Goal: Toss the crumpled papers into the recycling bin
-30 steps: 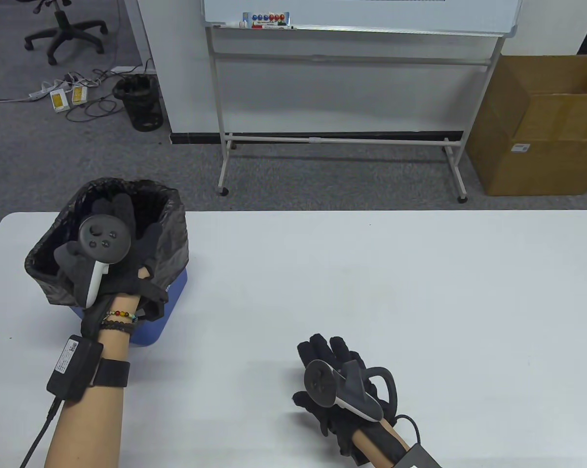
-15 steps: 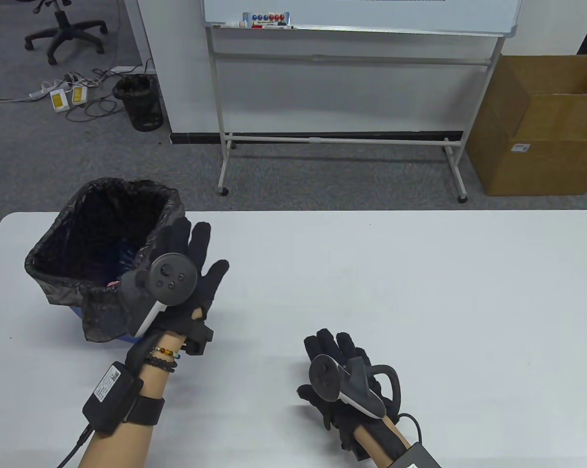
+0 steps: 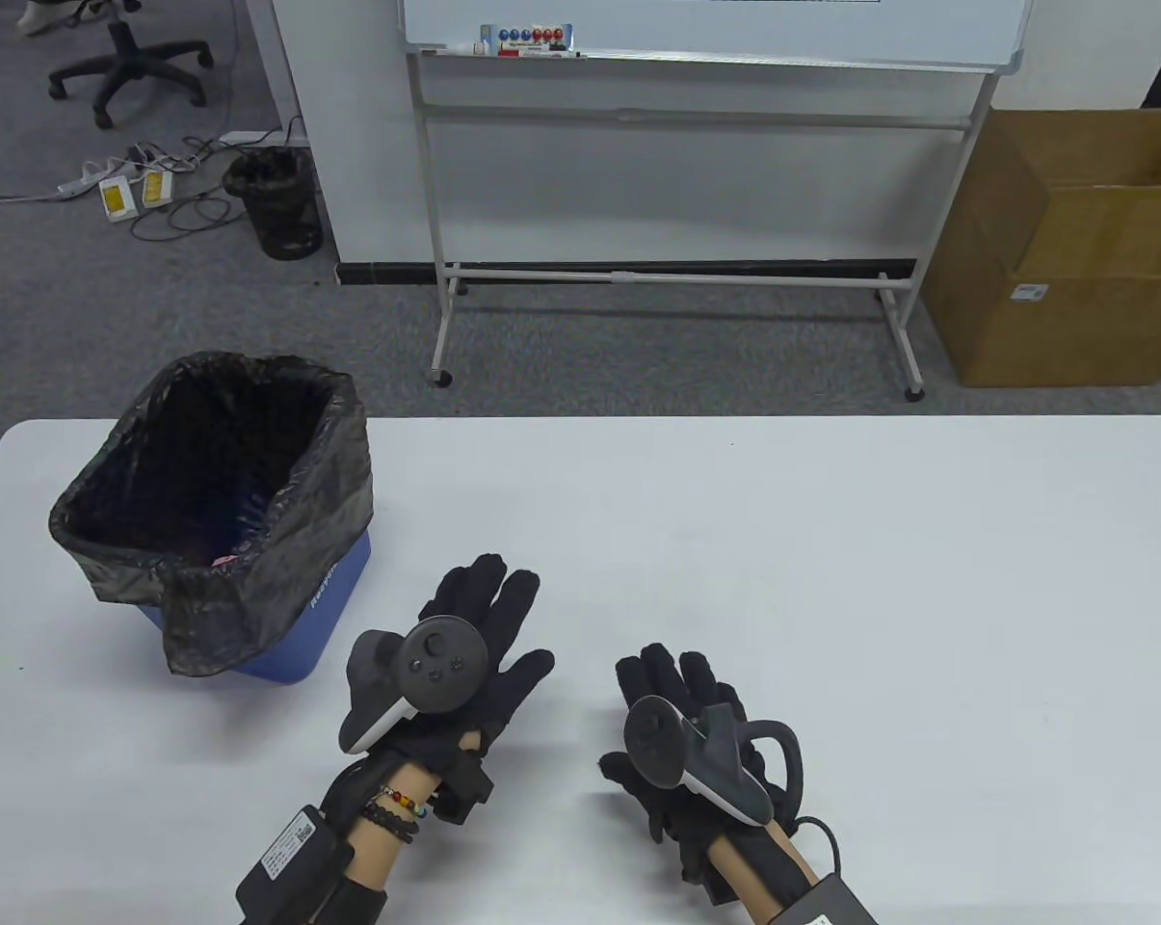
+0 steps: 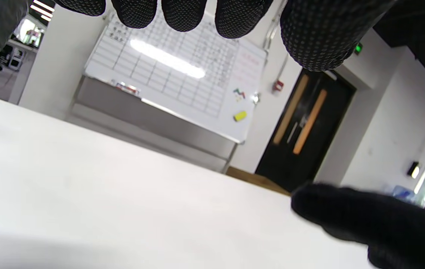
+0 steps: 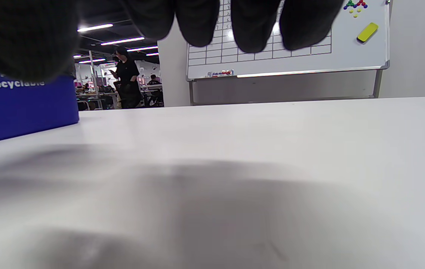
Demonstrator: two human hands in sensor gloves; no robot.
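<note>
Recycling bin (image 3: 320,617), blue, black-lined: standing at table (image 3: 831,578) left. Left hand (image 3: 474,655): hovering beside it, grip spread, holding nothing. Right hand (image 3: 696,752): grip loose, holding nothing

The flat white rectangular table (image 3: 734,540) carries 1 blue plastic recycling bin lined with a black plastic bag (image 3: 216,501) at its far left, standing directly on the tabletop.

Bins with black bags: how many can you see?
2. The recycling bin sits on the table's left; a mesh wastebasket stands on the floor behind.
</note>
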